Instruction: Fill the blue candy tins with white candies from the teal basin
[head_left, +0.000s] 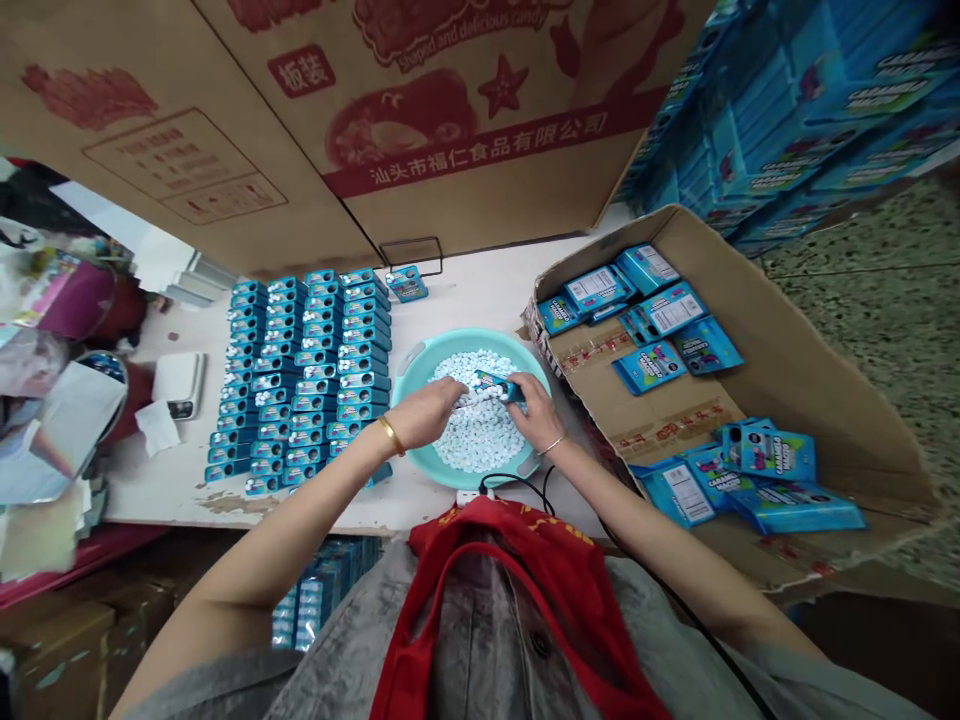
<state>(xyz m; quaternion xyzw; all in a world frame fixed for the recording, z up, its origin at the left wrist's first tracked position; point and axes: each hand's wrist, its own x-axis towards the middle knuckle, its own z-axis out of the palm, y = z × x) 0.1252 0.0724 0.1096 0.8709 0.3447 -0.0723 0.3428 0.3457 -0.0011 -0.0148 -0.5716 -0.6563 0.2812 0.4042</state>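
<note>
A turquoise plastic basin full of small pale candies stands on the table in front of me. Over it, my right hand grips a small blue candy box, which lies tilted with pale candies at its left end. My left hand is closed close to that end, its fingertips pinched on a thin-edged piece that I cannot make out among the candies. Left of the basin stand long rows of blue candy boxes with round dark holes facing up.
At right, an open cardboard carton holds several flat blue boxes. One blue box lies by a wire frame. Big printed cartons wall off the back. A black cable runs before the basin. A white device sits left.
</note>
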